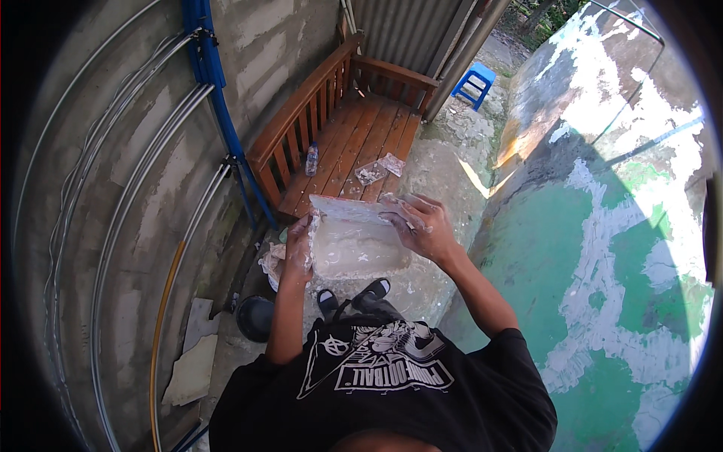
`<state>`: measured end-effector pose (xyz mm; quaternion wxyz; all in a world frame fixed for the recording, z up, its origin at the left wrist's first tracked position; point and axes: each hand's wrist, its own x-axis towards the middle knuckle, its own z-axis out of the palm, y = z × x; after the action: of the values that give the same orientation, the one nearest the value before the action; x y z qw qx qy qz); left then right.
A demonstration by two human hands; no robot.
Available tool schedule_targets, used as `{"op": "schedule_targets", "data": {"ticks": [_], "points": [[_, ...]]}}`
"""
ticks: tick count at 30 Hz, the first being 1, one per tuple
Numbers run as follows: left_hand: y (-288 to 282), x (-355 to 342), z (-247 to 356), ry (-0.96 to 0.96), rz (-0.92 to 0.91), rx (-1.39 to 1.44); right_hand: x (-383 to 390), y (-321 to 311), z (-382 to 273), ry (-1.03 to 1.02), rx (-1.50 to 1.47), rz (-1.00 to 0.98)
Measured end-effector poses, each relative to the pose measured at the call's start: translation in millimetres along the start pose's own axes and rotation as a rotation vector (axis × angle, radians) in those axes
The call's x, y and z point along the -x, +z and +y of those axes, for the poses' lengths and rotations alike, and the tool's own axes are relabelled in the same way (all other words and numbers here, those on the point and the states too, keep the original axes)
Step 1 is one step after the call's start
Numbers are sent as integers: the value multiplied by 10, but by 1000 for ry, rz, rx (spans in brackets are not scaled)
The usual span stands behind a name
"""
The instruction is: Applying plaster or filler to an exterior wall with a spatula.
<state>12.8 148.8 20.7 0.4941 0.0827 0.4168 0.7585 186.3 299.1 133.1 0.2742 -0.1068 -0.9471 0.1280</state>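
Note:
A shallow rectangular tub [363, 260], coated inside with wet whitish paste, is held up in front of my body. My left hand [300, 247] grips its left side, and the fingers are smeared white. Along the tub's far edge stands a flat, pale piece [348, 209] caked with the same paste; whether it is a wide scraper blade or a loose panel I cannot tell. My right hand [419, 224] is closed at the right end of that flat piece, thumb and fingers white with paste, over the tub's far right corner.
Ahead is a wooden bench [361, 132] with a plastic bottle [312, 160] and a clear, paste-smeared container [370, 173]. A black bucket [255, 318] and crumpled bag [272, 264] are at lower left. Block wall with pipes left; patchy green wall [520, 248] right; blue stool [476, 81] beyond.

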Motion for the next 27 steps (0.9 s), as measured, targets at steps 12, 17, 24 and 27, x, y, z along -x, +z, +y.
{"op": "schedule_targets", "data": {"ticks": [12, 17, 24, 27], "points": [[-70, 42, 78, -20, 2, 82, 184, 72, -51, -170, -66, -77], [14, 50, 156, -15, 82, 89, 146, 7, -22, -98, -195, -131], [-52, 46, 138, 12, 16, 64, 86, 161, -17, -156, -121, -67], [-181, 34, 80, 30, 22, 23, -29, 117, -130, 38, -160, -38]]}}
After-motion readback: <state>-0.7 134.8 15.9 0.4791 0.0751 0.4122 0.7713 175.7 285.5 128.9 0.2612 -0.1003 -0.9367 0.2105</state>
